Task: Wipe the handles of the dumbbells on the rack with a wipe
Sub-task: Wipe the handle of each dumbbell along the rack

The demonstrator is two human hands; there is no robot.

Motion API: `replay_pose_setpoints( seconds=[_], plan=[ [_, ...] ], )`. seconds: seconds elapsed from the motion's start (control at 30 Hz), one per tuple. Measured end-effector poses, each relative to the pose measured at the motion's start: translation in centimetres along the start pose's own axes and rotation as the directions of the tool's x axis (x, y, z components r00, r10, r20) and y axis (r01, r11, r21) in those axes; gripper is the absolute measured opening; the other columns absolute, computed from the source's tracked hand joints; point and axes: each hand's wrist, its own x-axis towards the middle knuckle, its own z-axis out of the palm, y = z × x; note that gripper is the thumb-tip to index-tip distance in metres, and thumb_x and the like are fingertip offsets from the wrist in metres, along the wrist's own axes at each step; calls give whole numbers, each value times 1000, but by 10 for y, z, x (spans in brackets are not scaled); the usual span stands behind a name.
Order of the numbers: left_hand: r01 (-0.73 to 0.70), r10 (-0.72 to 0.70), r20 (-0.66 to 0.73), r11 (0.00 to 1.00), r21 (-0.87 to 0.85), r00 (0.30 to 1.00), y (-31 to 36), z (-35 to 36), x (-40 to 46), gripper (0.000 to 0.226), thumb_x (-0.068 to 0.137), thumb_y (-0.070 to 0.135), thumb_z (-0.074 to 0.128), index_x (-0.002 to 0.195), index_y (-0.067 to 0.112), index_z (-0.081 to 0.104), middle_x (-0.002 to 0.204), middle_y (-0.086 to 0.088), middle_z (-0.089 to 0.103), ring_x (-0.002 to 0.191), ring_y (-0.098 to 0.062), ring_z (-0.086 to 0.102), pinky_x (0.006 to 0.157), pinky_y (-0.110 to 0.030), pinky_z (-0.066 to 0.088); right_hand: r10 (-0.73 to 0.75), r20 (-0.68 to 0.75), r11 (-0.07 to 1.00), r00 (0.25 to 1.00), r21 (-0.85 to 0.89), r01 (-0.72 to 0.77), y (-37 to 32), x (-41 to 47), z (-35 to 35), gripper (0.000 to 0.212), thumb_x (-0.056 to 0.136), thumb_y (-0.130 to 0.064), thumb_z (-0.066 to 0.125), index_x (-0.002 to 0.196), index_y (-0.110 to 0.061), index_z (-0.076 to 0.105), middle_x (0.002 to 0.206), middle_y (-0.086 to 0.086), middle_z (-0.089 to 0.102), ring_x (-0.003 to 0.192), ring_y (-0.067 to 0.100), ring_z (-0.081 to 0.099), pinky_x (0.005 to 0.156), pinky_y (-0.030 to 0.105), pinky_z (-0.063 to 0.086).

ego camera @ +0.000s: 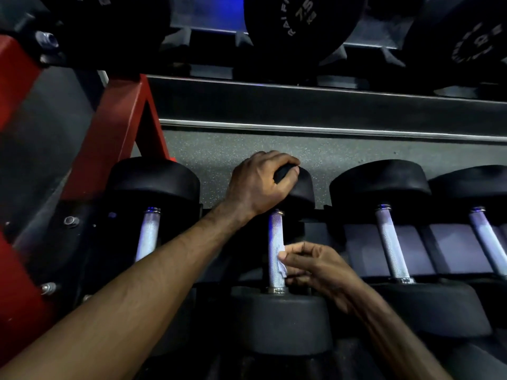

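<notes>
Several black dumbbells lie side by side on the lower shelf of the rack, each with a knurled silver handle. My left hand (260, 182) grips the far head of the second dumbbell (301, 187) from above. Its handle (275, 242) runs toward me to the near head (285, 322). My right hand (315, 266) pinches a small white wipe (282, 260) and presses it against the right side of that handle, a little below its middle. The neighbouring handles, one on the left (149, 234) and two on the right (391, 239) (488, 242), are untouched.
A red rack frame (109, 138) slopes down on the left, with bolts (72, 220) near its base. The upper shelf (329, 102) carries larger black dumbbells (296, 26) overhead. Speckled grey floor (247, 149) shows behind the lower row.
</notes>
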Motion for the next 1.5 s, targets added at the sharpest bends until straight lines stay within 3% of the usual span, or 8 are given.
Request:
replay_pose_setpoints(
  seconds=[0.2,0.4,0.7,0.8,0.93,1.23,1.43,1.5],
  plan=[
    [8,-8,6,1000,14,1000,1,-1,1,39,97,53,51,120,36,77,122,18,75,113,-15,68,93,-38,56,-103,-119,993,987,44,109,-22,24,11,28,86,-15,82,109,-3,73,97,18,75,77,21,68,75,37,56],
    [8,-8,3,1000,4,1000,1,0,2,39,97,53,50,118,35,77,119,17,76,111,-17,68,92,-40,57,9,-71,992,997,-128,-18,-2,-4,1,23,81,-18,87,98,-6,76,84,14,73,66,15,65,63,27,50],
    [13,-14,12,1000,17,1000,4,-2,1,43,95,55,47,118,35,77,119,17,76,110,-17,68,91,-40,56,-71,-45,997,996,-36,70,-23,18,10,16,95,-14,72,103,-1,75,102,18,76,73,12,70,65,21,55],
    [11,-11,5,1000,19,1000,2,-2,1,44,95,56,46,119,35,77,120,17,76,111,-17,68,92,-40,56,100,76,992,992,-82,-93,-9,0,7,25,92,-19,75,112,-5,79,114,23,76,88,19,69,79,26,50],
    [9,-9,-1,1000,19,1000,4,-2,1,45,94,55,45,118,35,77,120,16,76,111,-18,68,93,-38,55,123,88,990,988,56,-128,-30,19,16,40,76,-17,83,111,0,76,111,21,77,93,24,75,97,36,55],
    [14,-14,-2,1000,22,1000,4,-2,1,42,95,54,47,118,36,77,121,17,75,111,-16,67,93,-37,55,189,154,982,970,-27,-187,-21,13,20,16,80,-16,83,89,-6,74,87,15,72,76,20,68,73,30,57],
    [3,-3,10,1000,20,1000,4,-2,0,43,95,54,47,119,35,77,121,17,76,111,-16,67,92,-37,55,90,-60,990,994,-107,-96,-35,41,43,30,78,-6,85,103,6,72,83,20,65,58,20,63,58,34,57],
    [9,-10,7,1000,18,1000,4,-2,0,43,95,54,48,119,35,78,120,16,76,110,-17,67,92,-38,56,69,-90,975,994,-207,-87,-24,34,40,10,85,-3,77,92,1,73,83,21,68,58,21,66,59,30,55]
  ],
)
